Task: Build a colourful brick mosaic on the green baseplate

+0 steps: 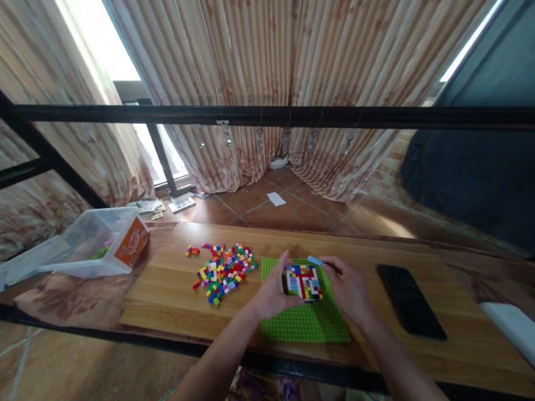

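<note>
A square build of multicoloured toy bricks (308,282) sits over the green baseplate (304,327); red bricks form lines across its top. My left hand (274,290) grips it from the left, thumb along the near edge and fingers at the far left corner. Just past the build's far right corner, a small light-blue piece (314,261) sticks out from the fingertips of my right hand (348,282). Those fingers are pinched on it, and its exact kind is too small to make out. Whether the build is pressed onto the baseplate's studs, I cannot tell.
A pile of loose bricks (226,269) lies left of the baseplate on the wooden board (174,305). Beyond it stands a clear plastic box (86,262) with an orange label. A black phone (411,300) lies at right. A black rail (261,114) crosses beyond the board.
</note>
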Demonstrator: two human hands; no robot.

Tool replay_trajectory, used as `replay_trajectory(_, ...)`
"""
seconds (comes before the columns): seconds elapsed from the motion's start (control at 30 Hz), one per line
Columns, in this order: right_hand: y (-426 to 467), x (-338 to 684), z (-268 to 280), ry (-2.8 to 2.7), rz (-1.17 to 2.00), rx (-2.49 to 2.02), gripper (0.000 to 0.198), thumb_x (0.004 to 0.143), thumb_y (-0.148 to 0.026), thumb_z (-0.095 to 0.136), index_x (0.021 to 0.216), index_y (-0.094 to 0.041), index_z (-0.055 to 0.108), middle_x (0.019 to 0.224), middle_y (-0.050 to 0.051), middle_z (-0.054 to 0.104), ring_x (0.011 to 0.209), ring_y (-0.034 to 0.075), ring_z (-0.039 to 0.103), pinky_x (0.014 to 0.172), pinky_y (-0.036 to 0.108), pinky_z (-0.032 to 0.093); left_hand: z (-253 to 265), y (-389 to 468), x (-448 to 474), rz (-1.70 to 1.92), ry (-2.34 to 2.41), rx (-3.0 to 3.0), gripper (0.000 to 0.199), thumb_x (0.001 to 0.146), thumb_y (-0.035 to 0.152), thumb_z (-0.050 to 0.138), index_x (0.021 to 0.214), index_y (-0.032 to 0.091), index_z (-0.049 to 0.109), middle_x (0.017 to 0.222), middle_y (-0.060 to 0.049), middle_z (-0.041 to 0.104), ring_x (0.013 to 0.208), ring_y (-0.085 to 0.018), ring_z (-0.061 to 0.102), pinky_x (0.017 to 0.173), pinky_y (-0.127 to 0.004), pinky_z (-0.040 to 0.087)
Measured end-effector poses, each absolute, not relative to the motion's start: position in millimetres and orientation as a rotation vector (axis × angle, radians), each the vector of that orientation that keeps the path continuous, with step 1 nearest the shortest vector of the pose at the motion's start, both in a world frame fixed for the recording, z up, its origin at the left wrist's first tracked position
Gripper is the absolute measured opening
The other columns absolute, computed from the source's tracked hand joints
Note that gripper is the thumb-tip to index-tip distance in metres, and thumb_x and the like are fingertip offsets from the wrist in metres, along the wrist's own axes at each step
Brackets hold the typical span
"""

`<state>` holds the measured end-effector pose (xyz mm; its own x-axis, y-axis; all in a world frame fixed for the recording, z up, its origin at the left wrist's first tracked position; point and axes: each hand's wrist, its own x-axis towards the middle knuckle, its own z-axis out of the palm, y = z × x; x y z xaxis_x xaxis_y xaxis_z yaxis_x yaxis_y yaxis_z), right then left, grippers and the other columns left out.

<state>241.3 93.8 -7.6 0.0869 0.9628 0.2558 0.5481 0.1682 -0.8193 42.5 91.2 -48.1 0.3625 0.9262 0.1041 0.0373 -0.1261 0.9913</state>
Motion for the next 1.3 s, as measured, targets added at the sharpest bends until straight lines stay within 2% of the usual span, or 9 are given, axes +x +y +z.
replay_trajectory(0.23, 102.6, 236.1, -20.3, -1.622, 0.638, -1.46, 0.029, 0.088, -0.039, 0.048, 0.095, -0.022, 0.07, 0.099, 0.006, 0.073, 0.093, 0.022, 0.067, 0.087, 0.037, 0.05, -49.8, 98.6, 39.0, 0.979, 0.837, 1.46, 0.126, 0.054, 0.021, 0.09, 0.155, 0.025, 0.015, 0.133, -0.013, 0.049, 0.116, -0.029, 0.057, 0.103, -0.046, 0.044)
replay_trajectory(0.47, 110.1, 221.2, -19.2, -1.736, 0.628, -1.485, 0.028, 0.089, -0.035, 0.045, 0.094, -0.023, 0.07, 0.101, 0.005, 0.073, 0.093, 0.021, 0.065, 0.088, 0.037, 0.048, -55.9, 105.1, 36.9, 0.983, 0.808, 1.478, 0.121, 0.05, 0.022, 0.092, 0.151, 0.023, 0.026, 0.133, -0.012, 0.053, 0.12, -0.03, 0.055, 0.108, -0.047, 0.039)
replay_trajectory(0.6, 114.8, 214.0, -20.4, -1.819, 0.584, -1.474, 0.025, 0.087, -0.032, 0.047, 0.09, -0.023, 0.071, 0.097, 0.006, 0.072, 0.094, 0.022, 0.062, 0.088, 0.037, 0.046, -58.9, 106.7, 35.8, 0.956, 0.856, 1.504, 0.127, 0.049, 0.024, 0.092, 0.154, 0.023, 0.02, 0.136, -0.014, 0.052, 0.123, -0.031, 0.054, 0.11, -0.048, 0.037)
replay_trajectory(0.77, 116.6, 211.8, -23.7, -1.898, 0.533, -1.476, 0.024, 0.087, -0.031, 0.048, 0.087, -0.023, 0.071, 0.094, 0.007, 0.071, 0.094, 0.024, 0.06, 0.086, 0.039, 0.045, -58.6, 103.8, 36.7, 0.961, 0.815, 1.505, 0.131, 0.054, 0.023, 0.09, 0.156, 0.023, 0.007, 0.135, -0.015, 0.052, 0.121, -0.029, 0.056, 0.108, -0.047, 0.04)
replay_trajectory(1.0, 121.1, 215.4, -22.9, -1.996, 0.502, -1.451, 0.025, 0.088, -0.032, 0.048, 0.084, -0.024, 0.072, 0.088, 0.005, 0.071, 0.091, 0.023, 0.059, 0.085, 0.037, 0.044, -61.5, 101.8, 36.7, 1.001, 0.788, 1.537, 0.127, 0.057, 0.022, 0.089, 0.156, 0.023, 0.008, 0.134, -0.015, 0.053, 0.122, -0.03, 0.056, 0.108, -0.047, 0.04)
replay_trajectory(1.1, 123.9, 217.2, -21.3, -2.03, 0.492, -1.431, 0.026, 0.089, -0.032, 0.048, 0.082, -0.026, 0.073, 0.087, 0.005, 0.071, 0.088, 0.022, 0.059, 0.083, 0.037, 0.043, -63.9, 102.0, 36.4, 1.017, 0.799, 1.567, 0.124, 0.058, 0.024, 0.088, 0.155, 0.023, 0.012, 0.135, -0.015, 0.054, 0.122, -0.03, 0.056, 0.108, -0.049, 0.039)
replay_trajectory(1.3, 123.2, 219.0, -18.8, -2.062, 0.487, -1.393, 0.028, 0.089, -0.034, 0.049, 0.083, -0.025, 0.074, 0.085, 0.005, 0.072, 0.086, 0.022, 0.059, 0.083, 0.037, 0.044, -64.9, 99.8, 36.3, 1.051, 0.881, 1.602, 0.107, 0.054, 0.028, 0.09, 0.146, 0.022, 0.036, 0.141, -0.015, 0.05, 0.129, -0.033, 0.05, 0.113, -0.049, 0.035)
